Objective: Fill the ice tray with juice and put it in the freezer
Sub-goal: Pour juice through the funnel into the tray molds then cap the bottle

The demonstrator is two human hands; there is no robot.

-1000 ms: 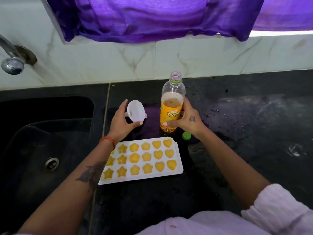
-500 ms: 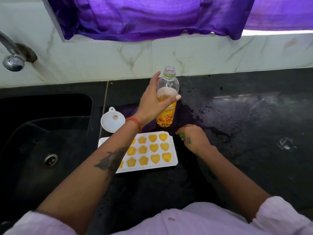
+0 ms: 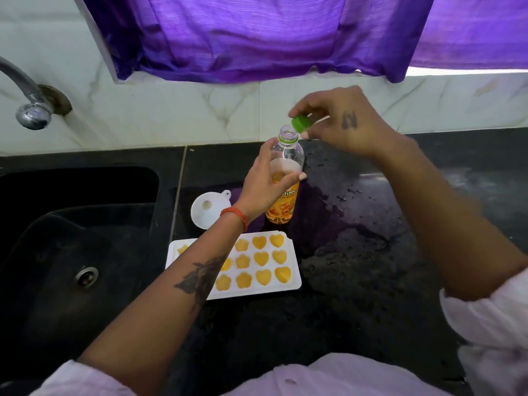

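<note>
To your right of the bottle [image 3: 285, 178] the dark counter [image 3: 400, 224] lay open for a hand to pass. On the left, the funnel [image 3: 207, 208] beside the bottle, the ice tray [image 3: 294, 270] and the sink [image 3: 71, 224] blocked the way.

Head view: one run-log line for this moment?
left hand grips juice bottle | right hand pinches green cap beside open neck | ice tray filled

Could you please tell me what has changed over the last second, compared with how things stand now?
The left hand let go of the funnel, now on the counter, and took hold of the bottle. The right hand released the bottle, picked up the green cap and raised it to the bottle's mouth. The filled ice tray stayed put.
</note>
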